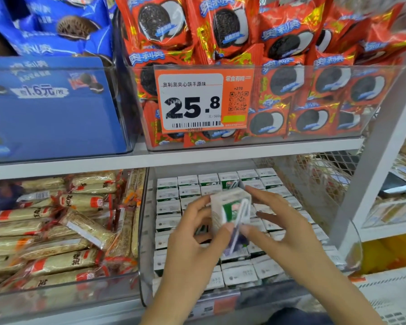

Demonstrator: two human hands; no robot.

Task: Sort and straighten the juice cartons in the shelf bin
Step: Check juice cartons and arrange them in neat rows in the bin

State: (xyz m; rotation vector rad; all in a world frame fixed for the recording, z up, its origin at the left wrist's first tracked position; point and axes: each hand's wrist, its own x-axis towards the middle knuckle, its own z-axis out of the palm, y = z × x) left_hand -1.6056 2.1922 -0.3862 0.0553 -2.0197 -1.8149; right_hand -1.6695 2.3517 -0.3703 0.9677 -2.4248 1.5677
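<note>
While rows of cartons (171,208) stand in the clear bin (143,231), both hands (left hand (195,233), right hand (277,221)) grip 1 tilted juice carton (230,207) above them.

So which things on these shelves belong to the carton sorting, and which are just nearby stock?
Part of the job:
- held juice carton, gripped between left hand and right hand
- rows of cartons standing in the bin
- clear shelf bin

Just nearby:
- red cookie packs
- blue cookie packs
- price tag
- wrapped snack bars
</note>
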